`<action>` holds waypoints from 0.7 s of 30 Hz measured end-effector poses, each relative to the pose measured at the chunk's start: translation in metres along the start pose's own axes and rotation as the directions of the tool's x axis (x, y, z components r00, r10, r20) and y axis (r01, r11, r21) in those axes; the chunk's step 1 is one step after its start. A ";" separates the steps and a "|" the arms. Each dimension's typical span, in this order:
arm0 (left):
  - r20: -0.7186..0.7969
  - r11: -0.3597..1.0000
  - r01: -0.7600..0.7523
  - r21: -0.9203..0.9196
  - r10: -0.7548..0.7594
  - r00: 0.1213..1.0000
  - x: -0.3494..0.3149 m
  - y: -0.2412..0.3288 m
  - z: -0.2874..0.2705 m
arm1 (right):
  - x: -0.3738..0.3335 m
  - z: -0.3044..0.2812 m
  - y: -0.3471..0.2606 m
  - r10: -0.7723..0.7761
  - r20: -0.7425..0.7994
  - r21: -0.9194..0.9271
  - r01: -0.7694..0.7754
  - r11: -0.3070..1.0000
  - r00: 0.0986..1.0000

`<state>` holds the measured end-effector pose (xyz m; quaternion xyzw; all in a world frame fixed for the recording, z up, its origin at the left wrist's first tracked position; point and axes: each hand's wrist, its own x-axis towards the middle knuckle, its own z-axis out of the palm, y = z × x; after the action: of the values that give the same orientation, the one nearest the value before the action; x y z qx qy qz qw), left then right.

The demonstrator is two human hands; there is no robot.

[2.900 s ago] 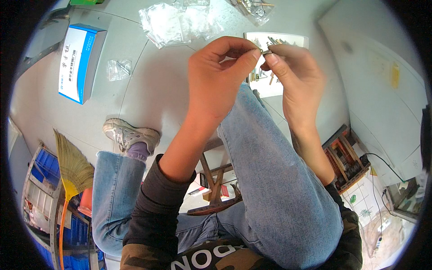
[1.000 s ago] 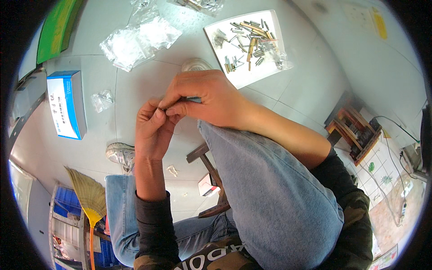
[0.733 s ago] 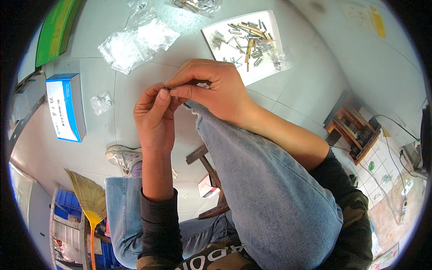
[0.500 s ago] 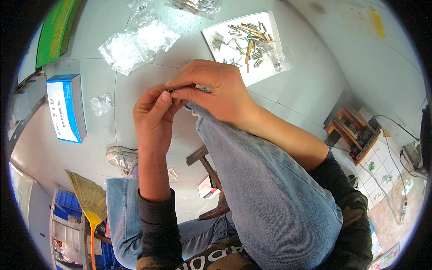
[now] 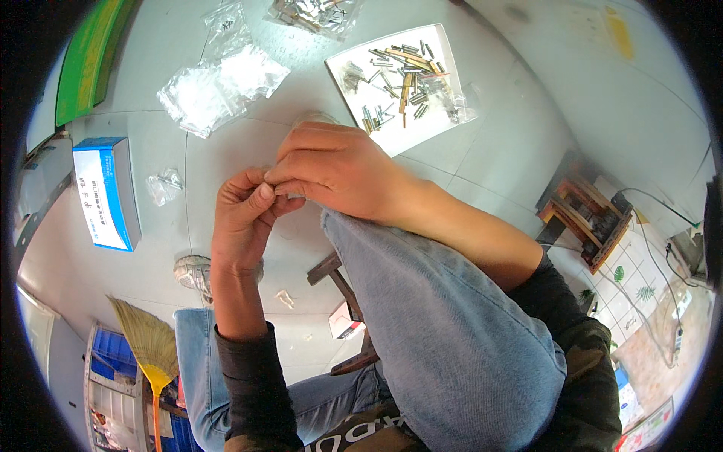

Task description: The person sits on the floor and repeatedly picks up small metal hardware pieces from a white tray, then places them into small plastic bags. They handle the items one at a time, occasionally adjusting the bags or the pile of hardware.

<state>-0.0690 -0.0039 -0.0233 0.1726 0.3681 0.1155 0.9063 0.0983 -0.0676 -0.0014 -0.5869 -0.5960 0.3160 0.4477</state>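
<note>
My left hand [image 5: 245, 212] and my right hand [image 5: 331, 167] meet above my bent knee, thumbs and fingers pinched together at the tips. Whatever they grip is too small and too covered by the fingers to name. Beyond my right hand a white tray [image 5: 343, 69] lies on the floor, holding several short metal pins [image 5: 422, 98] and longer brass-coloured strips [image 5: 405, 89]. A pile of clear plastic bags [image 5: 218, 87] lies beyond my left hand.
At the left stands a blue and white box [image 5: 105, 194], with a small clear bag [image 5: 164, 186] beside it. Another bag of metal parts [image 5: 316, 15] lies at the far edge. A broom [image 5: 147, 339] leans lower left; a wooden stool [image 5: 584, 207] is at the right.
Both hands have shifted slightly left and nearer to me, still pinched together. The small dark piece that showed between the fingertips is now hidden. The whole view has moved a little.
</note>
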 end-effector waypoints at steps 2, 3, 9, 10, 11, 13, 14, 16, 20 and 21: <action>-0.040 0.999 -0.052 0.004 0.052 0.998 0.001 -0.006 0.004 | -0.002 0.002 0.000 0.107 -0.010 0.023 -0.107 0.994 0.994; -0.083 0.998 -0.057 0.006 0.057 0.995 0.002 -0.008 0.007 | -0.004 0.003 0.001 0.152 -0.014 0.022 -0.152 0.988 0.988; -0.286 0.978 -0.084 0.193 0.138 0.948 0.008 -0.013 0.018 | -0.038 -0.032 0.067 0.462 -0.286 0.039 -0.471 0.881 0.840; -0.281 0.975 -0.068 0.210 0.128 0.951 0.008 -0.012 0.016 | -0.043 -0.048 0.092 0.665 -0.314 0.242 -0.620 0.746 0.677; -0.277 0.972 -0.053 0.227 0.116 0.954 0.007 -0.012 0.014 | -0.048 -0.064 0.118 0.688 -0.442 0.137 -0.715 0.686 0.576; -0.289 0.974 -0.025 0.223 0.091 0.953 0.006 -0.012 0.008 | -0.064 -0.095 0.159 0.672 -0.581 -0.026 -0.836 0.549 0.459; -0.328 0.975 0.018 0.220 0.057 0.943 0.005 -0.014 0.006 | -0.071 -0.104 0.176 0.660 -0.633 -0.008 -0.856 0.517 0.405; -0.321 0.979 0.004 0.206 0.064 0.945 0.004 -0.018 0.003 | -0.082 -0.115 0.200 0.600 -0.585 -0.255 -0.826 0.503 0.546; -0.332 0.972 0.011 0.236 0.070 0.941 0.005 -0.021 0.001 | -0.074 -0.118 0.227 0.585 -0.520 -0.499 -0.777 0.385 0.623; -0.340 0.967 0.024 0.255 0.067 0.938 0.006 -0.021 0.002 | -0.070 -0.117 0.231 0.588 -0.504 -0.540 -0.762 0.357 0.633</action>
<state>-0.0619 -0.0216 -0.0340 0.2689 0.5315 0.1055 0.7963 0.2940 -0.1281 -0.1743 -0.9346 -0.3158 0.1461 0.0740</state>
